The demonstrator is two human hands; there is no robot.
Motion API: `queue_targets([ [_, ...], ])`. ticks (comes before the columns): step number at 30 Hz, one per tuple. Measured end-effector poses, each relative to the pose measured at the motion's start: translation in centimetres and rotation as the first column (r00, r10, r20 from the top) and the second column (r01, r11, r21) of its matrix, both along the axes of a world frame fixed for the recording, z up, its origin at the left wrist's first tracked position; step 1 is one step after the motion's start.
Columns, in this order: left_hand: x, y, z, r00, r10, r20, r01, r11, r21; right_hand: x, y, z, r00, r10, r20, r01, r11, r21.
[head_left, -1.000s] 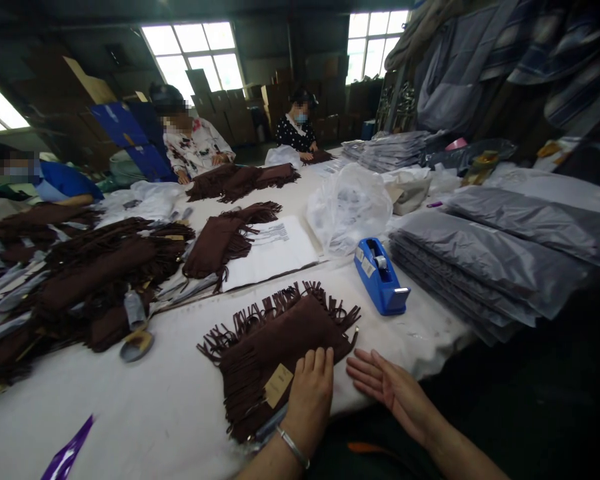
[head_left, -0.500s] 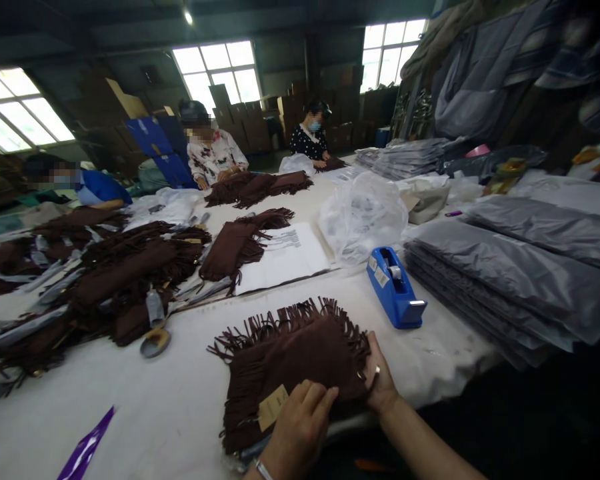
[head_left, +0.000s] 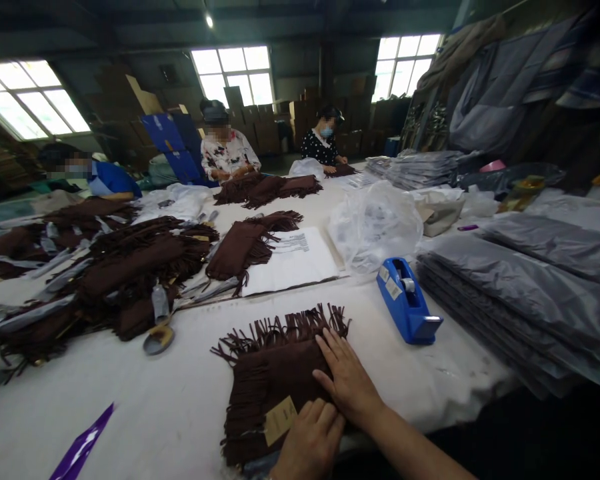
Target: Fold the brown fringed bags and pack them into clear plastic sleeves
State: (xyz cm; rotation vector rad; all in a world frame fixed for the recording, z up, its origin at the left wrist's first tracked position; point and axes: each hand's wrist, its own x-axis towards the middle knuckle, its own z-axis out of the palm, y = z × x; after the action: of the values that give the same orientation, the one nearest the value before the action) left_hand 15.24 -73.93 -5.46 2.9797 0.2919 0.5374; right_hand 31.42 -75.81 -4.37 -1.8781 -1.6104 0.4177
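A folded brown scarf (head_left: 295,370) with fringed edges lies in front of me on the white-covered table. A tan paper tag (head_left: 280,420) rests on its near left part. My left hand (head_left: 310,437) is closed beside the tag, its curled fingers gripping the scarf's near edge; the fingertips are partly hidden. Flat across the scarf's right side lies my right hand (head_left: 350,380), open, with fingers spread toward the fringe. Some clear plastic shows under the scarf's near edge.
A blue tape dispenser (head_left: 407,303) stands to the right, near stacked grey bagged goods (head_left: 510,300). More brown scarves (head_left: 130,267) are piled at left, by a tape roll (head_left: 159,339). A purple strip (head_left: 83,443) lies front left. Three co-workers sit or stand across the table.
My right hand has moved from the scarf's right edge onto its top and flattened. The scarf's right end is now folded in. My left hand stays near the tag.
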Motion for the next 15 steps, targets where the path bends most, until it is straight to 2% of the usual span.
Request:
queue_targets([
  [2, 0.2, -0.1, 0.0, 0.999, 0.012, 0.035, -0.012, 1.0, -0.002, -0.4, 0.3, -0.9, 0.978, 0.008, 0.209, -0.003, 1.0, -0.021],
  [5, 0.4, -0.4, 1.1, 0.995, 0.019, 0.101, -0.013, 0.998, -0.057, -0.7, 0.5, -1.6, 0.958, -0.009, 0.286, 0.001, 1.0, 0.03],
  [8, -0.7, 0.5, 3.8, 0.986, 0.065, 0.154, -0.029, 0.974, -0.227, -1.3, 0.2, -0.8, 0.967, 0.059, 0.247, -0.078, 0.995, 0.069],
  [10, -2.7, 2.3, 5.7, 0.967, 0.189, 0.169, -0.108, 0.91, -0.4, -1.5, -0.6, 0.4, 0.971, 0.217, 0.099, -0.222, 0.974, 0.048],
  [11, -4.1, 3.5, 6.4, 0.941, 0.295, 0.164, -0.179, 0.847, -0.5, -1.3, -1.2, 1.1, 0.96, 0.278, -0.028, -0.277, 0.96, 0.044],
  [12, -5.7, 4.9, 6.9, 0.891, 0.43, 0.147, -0.264, 0.753, -0.603, -0.8, -1.8, 1.7, 0.942, 0.28, -0.184, -0.275, 0.96, 0.051],
  [13, -7.4, 6.3, 7.1, 0.814, 0.573, 0.097, -0.348, 0.614, -0.708, 0.1, -2.5, 2.2, 0.909, 0.214, -0.357, -0.21, 0.976, 0.05],
  [14, -9.1, 7.7, 7.1, 0.723, 0.691, 0.007, -0.411, 0.437, -0.8, 1.3, -3.2, 2.5, 0.843, 0.087, -0.532, -0.082, 0.996, 0.033],
  [15, -10.7, 9.1, 6.9, 0.644, 0.758, -0.104, -0.431, 0.247, -0.868, 2.8, -3.7, 2.7, 0.723, -0.067, -0.687, 0.072, 0.997, -0.021],
])
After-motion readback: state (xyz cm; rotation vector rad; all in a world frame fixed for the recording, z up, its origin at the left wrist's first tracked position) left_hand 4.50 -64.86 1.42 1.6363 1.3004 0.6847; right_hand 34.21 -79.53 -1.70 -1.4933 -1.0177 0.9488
